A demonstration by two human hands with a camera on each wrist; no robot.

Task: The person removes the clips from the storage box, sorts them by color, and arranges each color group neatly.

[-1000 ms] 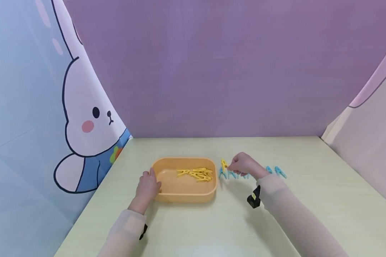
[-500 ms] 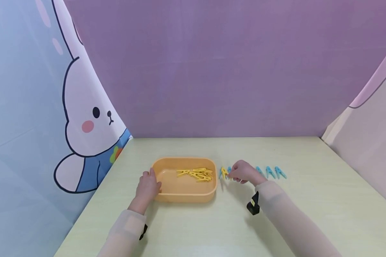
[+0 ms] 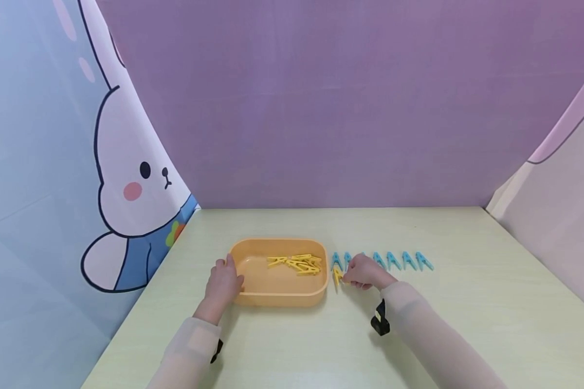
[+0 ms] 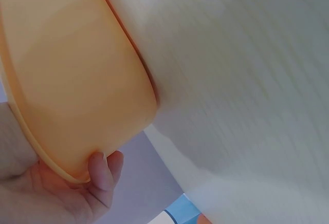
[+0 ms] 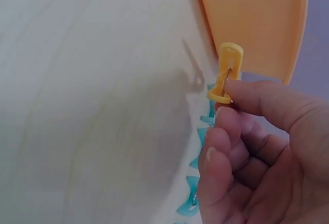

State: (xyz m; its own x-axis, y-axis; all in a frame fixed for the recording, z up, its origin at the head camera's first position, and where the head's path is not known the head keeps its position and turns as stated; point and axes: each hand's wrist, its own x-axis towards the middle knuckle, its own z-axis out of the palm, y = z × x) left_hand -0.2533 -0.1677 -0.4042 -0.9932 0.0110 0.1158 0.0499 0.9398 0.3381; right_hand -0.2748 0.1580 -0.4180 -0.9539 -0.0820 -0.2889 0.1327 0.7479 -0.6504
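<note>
An orange plastic basin (image 3: 258, 278) stands on the table with several yellow clothespins (image 3: 302, 263) lying inside it. My left hand (image 3: 224, 281) grips the basin's left rim, thumb and fingers on either side of the wall, as the left wrist view shows. Just right of the basin, my right hand (image 3: 365, 271) pinches one yellow clothespin (image 5: 229, 72) between thumb and fingers. That clothespin is in front of the left end of a row of blue clothespins (image 3: 393, 260). The hand covers part of the row in the head view.
The blue clothespins run rightward across the light wooden table (image 3: 292, 346), spaced apart. A purple cloth backdrop (image 3: 340, 108) rises behind the far edge. A cloth with a printed rabbit (image 3: 131, 162) hangs on the left.
My right hand has come nearer and lower with the yellow clothespin, from over the blue row to in front of it. More of the blue clothespins show. My left hand and the basin have stayed put.
</note>
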